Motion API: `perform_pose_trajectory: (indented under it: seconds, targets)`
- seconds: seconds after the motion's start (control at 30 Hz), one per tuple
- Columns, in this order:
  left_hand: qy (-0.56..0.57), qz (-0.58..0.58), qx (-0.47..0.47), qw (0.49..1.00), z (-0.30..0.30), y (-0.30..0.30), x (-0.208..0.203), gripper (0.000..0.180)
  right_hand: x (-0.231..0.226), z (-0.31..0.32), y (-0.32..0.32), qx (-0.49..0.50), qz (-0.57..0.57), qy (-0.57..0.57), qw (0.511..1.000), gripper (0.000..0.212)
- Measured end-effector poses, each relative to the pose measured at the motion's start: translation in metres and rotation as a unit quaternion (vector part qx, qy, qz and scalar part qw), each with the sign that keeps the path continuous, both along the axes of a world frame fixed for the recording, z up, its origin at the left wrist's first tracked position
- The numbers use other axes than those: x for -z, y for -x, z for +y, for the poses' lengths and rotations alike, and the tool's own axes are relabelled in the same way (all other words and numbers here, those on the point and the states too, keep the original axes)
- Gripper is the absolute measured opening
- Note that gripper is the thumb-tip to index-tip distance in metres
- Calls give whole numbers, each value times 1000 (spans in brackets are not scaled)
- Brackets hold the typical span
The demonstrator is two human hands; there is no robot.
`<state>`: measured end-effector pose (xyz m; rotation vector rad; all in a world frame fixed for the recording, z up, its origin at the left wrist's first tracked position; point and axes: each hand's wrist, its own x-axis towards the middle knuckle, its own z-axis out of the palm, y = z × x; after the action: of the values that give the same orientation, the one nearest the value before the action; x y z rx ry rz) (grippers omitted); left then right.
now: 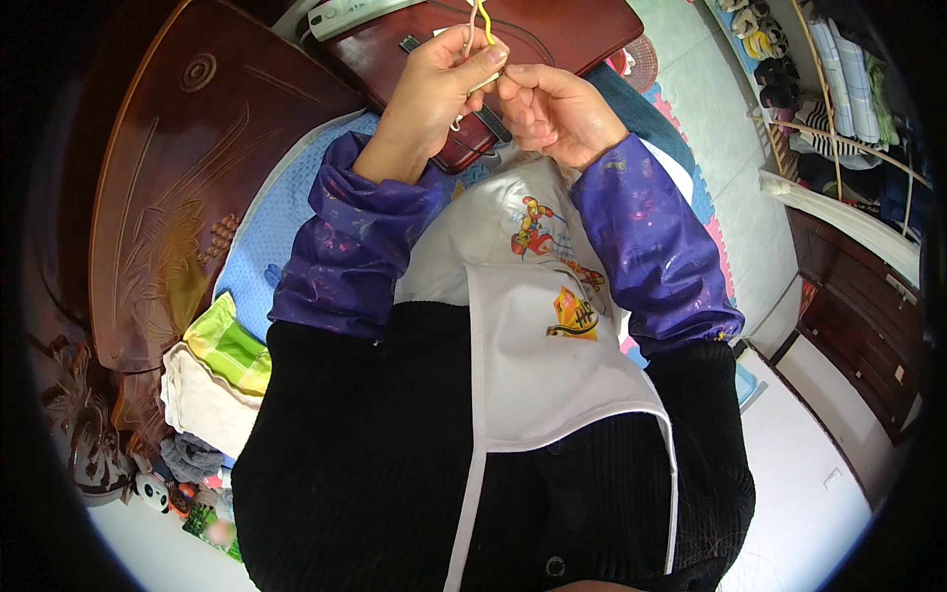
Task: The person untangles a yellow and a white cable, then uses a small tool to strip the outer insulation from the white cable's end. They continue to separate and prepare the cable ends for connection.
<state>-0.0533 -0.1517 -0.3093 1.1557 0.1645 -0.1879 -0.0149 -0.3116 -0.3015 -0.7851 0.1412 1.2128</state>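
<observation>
Both hands meet above a dark red table (pixel 567 30) at the top of the view. My left hand (pixel 434 89) is closed, with thumb and fingers pinched on a yellow cord (pixel 485 25) and a pale pinkish cord (pixel 471 30). The cords run up out of the picture. A white loop of cord (pixel 456 123) hangs below that hand. My right hand (pixel 557 113) is closed, its thumb and forefinger pinched together right beside the left fingertips. What it grips there is too small to tell. Purple sleeve covers (pixel 651 237) reach to both wrists.
A white device (pixel 355 12) lies on the table's far left, with a dark strip (pixel 493 124) at its near edge. A carved wooden headboard (pixel 178 178) rises at left beside a blue pad (pixel 261 257). On the right stand clothes racks (pixel 838 138).
</observation>
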Motion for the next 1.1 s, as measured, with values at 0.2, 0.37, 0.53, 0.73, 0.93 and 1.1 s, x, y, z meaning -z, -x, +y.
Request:
perform_pose_trajectory:
  seconds: [0.2, 0.37, 0.53, 0.73, 0.93, 1.1]
  targets:
    - [6, 17, -8, 1000, 2, -1, 3, 12, -6, 6, 2, 49, -637, 250, 727, 9]
    - [119, 99, -42, 987, -6, -1, 0, 9, -1, -1, -5, 43, -923, 300, 237, 8]
    - [225, 85, -50, 969, -15, 1, 8, 6, 11, 0, 1, 122, -721, 334, 595, 13]
    - [193, 61, -55, 978, -16, 4, 9, 10, 6, -9, 2, 32, -54, 53, 997, 32]
    - [136, 27, -54, 989, -11, 2, 12, 10, -13, 1, 5, 59, -157, 132, 977, 16]
    - [112, 94, -61, 987, -9, 2, 8, 12, 7, -1, -4, 47, -883, 265, 385, 8]
